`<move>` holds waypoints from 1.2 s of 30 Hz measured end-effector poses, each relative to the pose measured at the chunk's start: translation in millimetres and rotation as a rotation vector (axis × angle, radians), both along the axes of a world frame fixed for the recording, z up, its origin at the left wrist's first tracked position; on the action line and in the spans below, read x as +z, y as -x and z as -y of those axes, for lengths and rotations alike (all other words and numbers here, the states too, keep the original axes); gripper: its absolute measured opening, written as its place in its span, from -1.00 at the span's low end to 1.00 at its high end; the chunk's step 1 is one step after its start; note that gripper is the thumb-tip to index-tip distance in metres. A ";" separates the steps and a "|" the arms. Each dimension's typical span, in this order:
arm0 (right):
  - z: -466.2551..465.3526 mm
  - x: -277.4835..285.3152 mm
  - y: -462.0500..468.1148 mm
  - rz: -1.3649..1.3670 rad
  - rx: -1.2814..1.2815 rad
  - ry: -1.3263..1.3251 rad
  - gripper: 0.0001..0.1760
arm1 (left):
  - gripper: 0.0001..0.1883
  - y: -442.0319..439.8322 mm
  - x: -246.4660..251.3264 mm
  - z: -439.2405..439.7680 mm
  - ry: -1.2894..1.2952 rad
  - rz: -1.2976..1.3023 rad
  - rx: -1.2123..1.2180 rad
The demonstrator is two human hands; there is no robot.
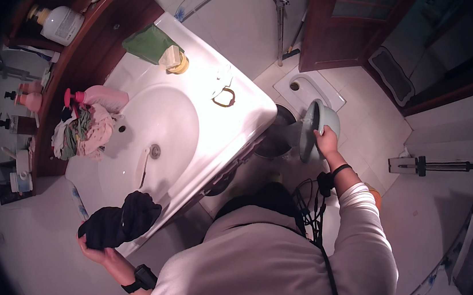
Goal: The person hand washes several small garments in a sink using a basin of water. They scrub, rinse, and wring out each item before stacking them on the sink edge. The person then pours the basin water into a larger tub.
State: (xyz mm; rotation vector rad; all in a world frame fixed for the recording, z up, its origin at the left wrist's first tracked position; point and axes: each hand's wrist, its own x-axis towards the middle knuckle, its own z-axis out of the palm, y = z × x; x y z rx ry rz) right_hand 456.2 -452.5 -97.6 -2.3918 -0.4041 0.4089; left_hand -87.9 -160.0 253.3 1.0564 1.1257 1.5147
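Note:
Bunched black cloth [120, 221] rests in my left hand [97, 254], over the near corner of the white washbasin [179, 111]. My right hand [328, 140] grips the rim of a pale green plastic basin [329, 118], which is tilted on its side. Water appears to pour from it towards a dark round bucket or tub [274, 138] on the floor. A pile of wet-looking pink, green and white clothes [87, 132] lies at the back of the washbasin, beside a pink pump bottle [105, 97]. The faucet [143, 166] reaches over the drain.
A green pouch [148, 43], a yellow-lidded container [179, 64] and a dark hair tie or bracelet [224, 98] lie on the counter. A squat toilet [309, 90] is set in the floor by the wooden door [339, 37]. Black cables [317, 221] hang beside my right arm.

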 end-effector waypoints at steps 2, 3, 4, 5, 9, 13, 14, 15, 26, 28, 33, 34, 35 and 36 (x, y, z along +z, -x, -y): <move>-7.5 20.6 4.8 0.080 0.114 0.011 -0.66 | -0.51 -0.8 1.1 -4.1 0.033 0.074 -0.007; -11.9 30.6 9.3 0.125 0.162 0.034 -0.66 | -0.51 -2.6 1.2 -8.7 0.043 0.097 -0.075; -13.3 40.8 13.2 0.161 0.238 0.038 -0.70 | -0.50 -6.0 1.2 -12.3 0.067 0.116 -0.115; -15.9 49.9 18.7 0.186 0.289 0.036 -0.72 | -0.50 -10.2 0.6 -17.6 0.097 0.131 -0.167; -24.7 75.9 44.0 0.329 0.467 0.078 -0.81 | -0.62 -42.2 -7.0 -38.1 0.197 0.329 -0.495; -27.3 90.2 74.3 0.362 0.486 0.127 -0.83 | -0.69 -97.8 -20.1 -65.1 0.212 0.401 -0.825; -26.0 94.2 81.8 0.364 0.448 0.111 -0.82 | -0.71 -113.9 -24.4 -69.3 0.222 0.429 -0.894; -22.8 99.7 87.5 0.354 0.395 0.123 -0.81 | -0.73 -132.0 -29.3 -73.0 0.223 0.439 -0.985; 212.6 154.2 300.0 -0.072 -1.203 -0.812 -0.68 | -0.78 -258.9 -57.9 22.3 0.322 0.145 -1.740; 265.1 117.3 366.5 -0.307 -1.400 -0.976 -0.60 | -0.77 -268.9 -66.4 48.4 0.193 0.035 -1.857; 311.7 -57.6 510.5 -0.672 -1.938 -1.233 -0.54 | -0.72 -272.9 -111.6 124.7 0.038 -0.272 -1.901; 307.4 -94.3 530.7 -0.687 -1.931 -1.185 -0.52 | -0.70 -275.1 -125.2 141.2 0.028 -0.302 -1.955; 302.3 -128.3 549.0 -0.716 -2.014 -1.079 -0.51 | -0.70 -278.0 -140.8 157.6 0.020 -0.326 -2.007; 294.5 -158.2 566.3 -0.739 -2.076 -0.987 -0.46 | -0.70 -276.9 -154.7 170.8 -0.005 -0.425 -2.032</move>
